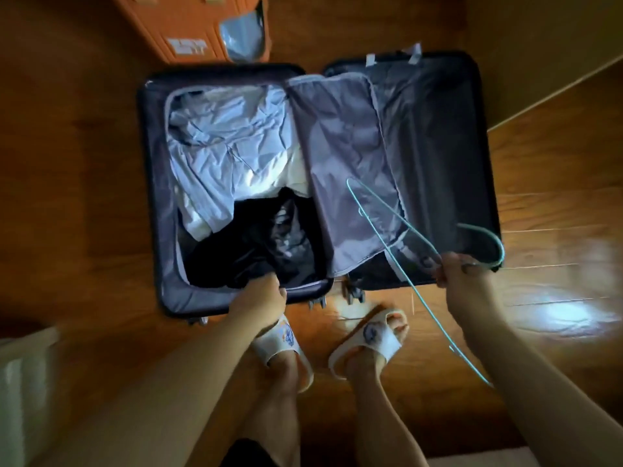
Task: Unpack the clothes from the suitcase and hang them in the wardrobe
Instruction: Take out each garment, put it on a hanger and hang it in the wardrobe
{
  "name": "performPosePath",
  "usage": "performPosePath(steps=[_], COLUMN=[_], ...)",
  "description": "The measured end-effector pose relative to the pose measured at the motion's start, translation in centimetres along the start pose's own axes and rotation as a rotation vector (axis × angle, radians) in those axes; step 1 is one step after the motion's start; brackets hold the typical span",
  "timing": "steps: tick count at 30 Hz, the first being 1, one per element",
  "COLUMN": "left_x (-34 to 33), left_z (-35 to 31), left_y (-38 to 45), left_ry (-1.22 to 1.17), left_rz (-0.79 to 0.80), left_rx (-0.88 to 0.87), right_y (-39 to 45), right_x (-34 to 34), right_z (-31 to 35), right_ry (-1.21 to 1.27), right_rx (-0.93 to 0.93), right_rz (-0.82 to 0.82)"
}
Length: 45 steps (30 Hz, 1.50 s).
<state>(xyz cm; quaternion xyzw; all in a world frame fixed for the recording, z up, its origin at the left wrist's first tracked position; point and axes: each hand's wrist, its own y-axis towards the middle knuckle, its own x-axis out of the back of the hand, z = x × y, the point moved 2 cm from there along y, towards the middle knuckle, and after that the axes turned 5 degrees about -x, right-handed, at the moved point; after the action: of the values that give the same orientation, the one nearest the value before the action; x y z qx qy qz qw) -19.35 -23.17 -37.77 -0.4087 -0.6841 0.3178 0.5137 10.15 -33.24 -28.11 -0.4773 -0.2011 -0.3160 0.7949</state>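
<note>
On the wooden floor (84,163) before your slippers (367,338) the suitcase (150,197) lies open, with an orange box (175,25) behind it. Your left hand (259,294) pinches the black garment (249,244) in the left half, below the pale shirts (229,143). Your right hand (462,278) grips a green hanger (381,217) over the folded grey divider (340,156).

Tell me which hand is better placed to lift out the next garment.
Left. The left hand is already at the black clothes in the suitcase, while the right hand is occupied holding the hanger.
</note>
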Motion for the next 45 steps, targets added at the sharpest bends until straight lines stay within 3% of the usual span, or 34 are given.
performPosePath(steps=[6,11,18,24,27,31,36,41,45], left_x=[-1.5,-2.3,4.1,13.3,18.9,25.2,30.0,33.7,35.5], left_z=[0.6,0.0,1.2,-4.6,-8.4,-11.9,-16.2,-19.7,-22.4], left_y=[13.4,12.9,-0.1,-17.4,-26.2,-37.1,-50.1,-58.9,-62.3], left_ry=[-0.366,-0.672,-1.060,-1.200,-1.293,-1.182,-0.949,-1.012,-1.092], left_rz=[-0.176,-0.385,-0.422,-0.585,-0.586,-0.602,-0.713,-0.789,-0.872], left_rx=[0.329,0.361,0.420,0.161,0.008,-0.125,-0.229,-0.378,-0.410], right_y=[6.5,6.1,-1.5,-7.9,-10.6,-12.8,-15.8,-20.0,-24.4], right_x=[-7.0,-7.3,-0.2,8.2,12.7,18.7,26.8,30.6,29.3], right_z=[-2.2,-4.0,0.0,4.6,6.1,8.6,15.5,23.5,27.6], right_ry=[0.087,0.081,0.129,0.140,0.129,0.105,0.052,0.015,-0.179], right_rx=[-0.043,-0.055,-0.129,-0.059,0.001,0.059,0.374,0.677,0.859], right_rz=[0.025,0.038,0.049,0.047,0.082,0.166,0.230,0.412,0.472])
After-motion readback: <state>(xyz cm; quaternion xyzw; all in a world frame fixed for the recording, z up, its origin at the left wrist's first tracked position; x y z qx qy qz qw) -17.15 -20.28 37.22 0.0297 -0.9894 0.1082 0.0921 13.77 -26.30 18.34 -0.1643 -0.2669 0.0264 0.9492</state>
